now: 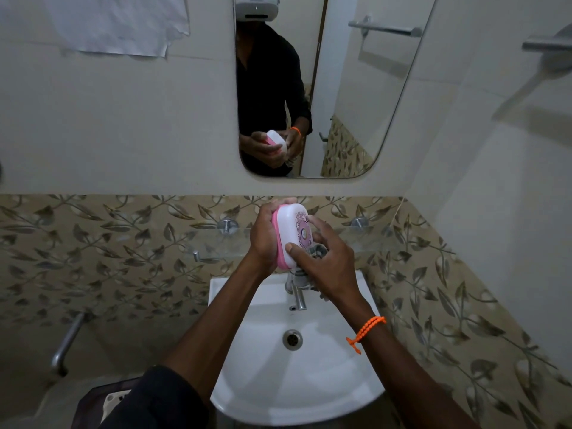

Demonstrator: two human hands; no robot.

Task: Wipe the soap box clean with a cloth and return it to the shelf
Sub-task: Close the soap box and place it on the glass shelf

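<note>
The soap box (289, 235), pink base with a white lid bearing a round purple pattern, is held on its side above the basin, in front of the glass shelf (213, 243). My left hand (264, 235) grips its pink edge from the left. My right hand (325, 258) is curled against the lid's right side, thumb on the lower lid, with a grey patterned cloth (315, 252) bunched under its fingers and hanging below the palm.
A white washbasin (247, 366) with a chrome tap (298, 294) sits below my hands. A mirror (340, 88) on the wall above reflects the person. A metal towel bar (544, 44) is at the right, a pipe (66, 342) at the lower left.
</note>
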